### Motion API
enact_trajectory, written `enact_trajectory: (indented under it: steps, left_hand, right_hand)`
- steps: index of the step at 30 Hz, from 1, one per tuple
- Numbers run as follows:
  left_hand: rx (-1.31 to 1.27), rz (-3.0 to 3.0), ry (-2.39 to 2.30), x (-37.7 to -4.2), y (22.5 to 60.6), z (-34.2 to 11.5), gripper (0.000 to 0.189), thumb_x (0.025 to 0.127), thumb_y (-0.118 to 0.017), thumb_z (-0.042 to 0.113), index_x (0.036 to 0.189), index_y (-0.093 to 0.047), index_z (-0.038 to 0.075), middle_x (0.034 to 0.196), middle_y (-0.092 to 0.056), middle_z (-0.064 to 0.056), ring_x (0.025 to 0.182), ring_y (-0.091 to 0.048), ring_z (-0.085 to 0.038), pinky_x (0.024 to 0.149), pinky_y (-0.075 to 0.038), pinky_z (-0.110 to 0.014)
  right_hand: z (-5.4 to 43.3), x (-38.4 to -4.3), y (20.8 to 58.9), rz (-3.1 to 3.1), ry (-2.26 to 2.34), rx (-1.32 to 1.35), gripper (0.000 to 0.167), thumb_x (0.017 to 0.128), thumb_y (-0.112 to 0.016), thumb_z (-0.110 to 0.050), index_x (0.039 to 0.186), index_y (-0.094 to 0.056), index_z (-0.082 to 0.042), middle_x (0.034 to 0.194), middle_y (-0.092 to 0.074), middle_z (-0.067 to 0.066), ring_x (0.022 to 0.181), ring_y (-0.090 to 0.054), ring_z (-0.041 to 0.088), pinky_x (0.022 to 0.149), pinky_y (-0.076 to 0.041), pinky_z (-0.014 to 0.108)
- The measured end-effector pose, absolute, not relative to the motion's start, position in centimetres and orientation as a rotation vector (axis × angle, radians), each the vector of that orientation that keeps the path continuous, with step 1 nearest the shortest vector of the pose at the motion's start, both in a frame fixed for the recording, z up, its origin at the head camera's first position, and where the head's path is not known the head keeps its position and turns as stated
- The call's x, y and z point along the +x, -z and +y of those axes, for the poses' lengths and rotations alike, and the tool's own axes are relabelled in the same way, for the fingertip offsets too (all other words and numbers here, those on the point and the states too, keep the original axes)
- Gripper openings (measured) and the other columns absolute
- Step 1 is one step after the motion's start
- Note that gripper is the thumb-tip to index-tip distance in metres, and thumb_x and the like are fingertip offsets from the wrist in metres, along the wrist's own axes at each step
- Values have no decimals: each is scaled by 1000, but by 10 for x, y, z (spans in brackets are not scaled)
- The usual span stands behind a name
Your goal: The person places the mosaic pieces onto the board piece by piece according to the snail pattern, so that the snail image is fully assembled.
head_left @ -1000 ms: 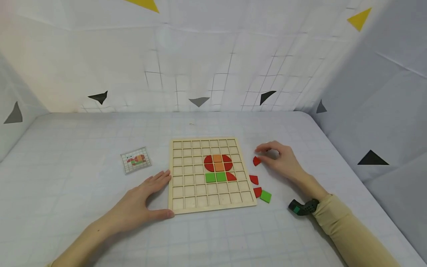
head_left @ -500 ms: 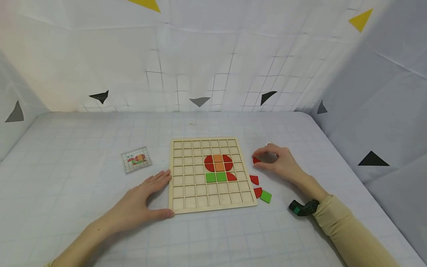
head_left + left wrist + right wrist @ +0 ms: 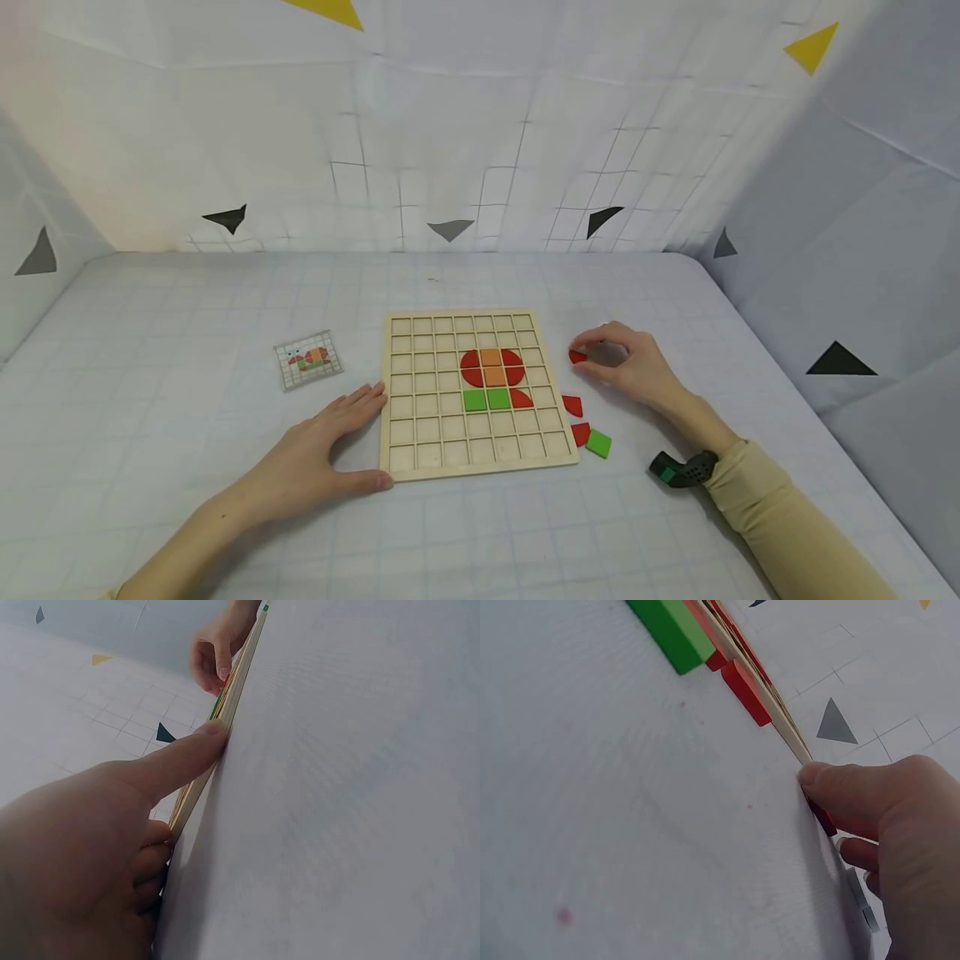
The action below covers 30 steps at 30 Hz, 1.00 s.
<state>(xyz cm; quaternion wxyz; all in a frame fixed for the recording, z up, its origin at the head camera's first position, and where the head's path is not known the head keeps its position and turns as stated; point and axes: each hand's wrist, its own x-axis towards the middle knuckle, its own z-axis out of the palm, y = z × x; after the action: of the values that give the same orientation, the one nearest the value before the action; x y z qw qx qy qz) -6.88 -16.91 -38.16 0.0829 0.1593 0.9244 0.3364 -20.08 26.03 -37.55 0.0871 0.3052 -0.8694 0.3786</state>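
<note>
A wooden grid board [image 3: 426, 430] lies mid-table. Set in its cells are red quarter-circle tiles [image 3: 471, 376], orange square tiles [image 3: 495, 376], two green square tiles [image 3: 498, 399] and a red one beside them. My left hand [image 3: 303, 458] rests along the board's left side, fingers extended at the edge and thumb at the near corner. Right of the board, my right hand [image 3: 633, 360] pinches a red quarter-circle tile [image 3: 577, 357] between thumb and forefinger; the right wrist view shows the tile's dark red edge [image 3: 823, 817] low at the table, partly covered by the fingers.
Two loose red tiles [image 3: 573, 406] and a green square tile [image 3: 598, 443] lie by the board's right edge. A pattern card [image 3: 307, 360] lies left of the board. Small grey-white pieces [image 3: 861, 898] show beyond my right fingers. A white sheet wall [image 3: 450, 150] rises behind.
My right thumb and forefinger have come together around the red tile, which was lying exposed at the thumb tip. The left hand and board hold their place.
</note>
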Motion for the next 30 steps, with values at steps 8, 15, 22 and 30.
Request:
enact_trajectory:
  steps: [8, 15, 22, 30]
  left_hand:
    - [465, 2760, -1001, -70, 382, -169, 98, 74, -76, 67, 155, -38, 25, 163, -30, 10, 150, -28, -33, 116, -27, -64]
    - [475, 2759, -1010, -69, 381, -168, 97, 75, -74, 68, 155, -38, 25, 163, -30, 8, 149, -29, -36, 115, -27, -65]
    - [480, 2761, -1009, -69, 382, -168, 97, 76, -74, 68, 155, -38, 26, 163, -30, 9, 149, -29, -36, 115, -28, -65]
    - [479, 2760, -1006, -69, 382, -168, 97, 75, -73, 69, 155, -38, 26, 163, -30, 8, 149, -29, -36, 115, -27, -65]
  right_hand:
    - [277, -220, 401, -2555, -1027, 912, 36, 75, -87, -6, 108, -75, -11, 101, -72, -4, 94, -64, 11, 86, -50, 21]
    - [278, -220, 400, -2529, -971, 936, 35, 76, -86, -3, 108, -74, -10, 100, -72, -1, 94, -64, 15, 84, -50, 23]
    - [279, -220, 400, -2523, -967, 887, 32, 76, -85, -3, 107, -75, -9, 97, -73, 2, 93, -64, 17, 81, -50, 22]
    - [277, -220, 399, -2531, -1023, 927, 32, 78, -84, -4, 107, -75, -10, 96, -72, 0, 93, -63, 16, 80, -50, 24]
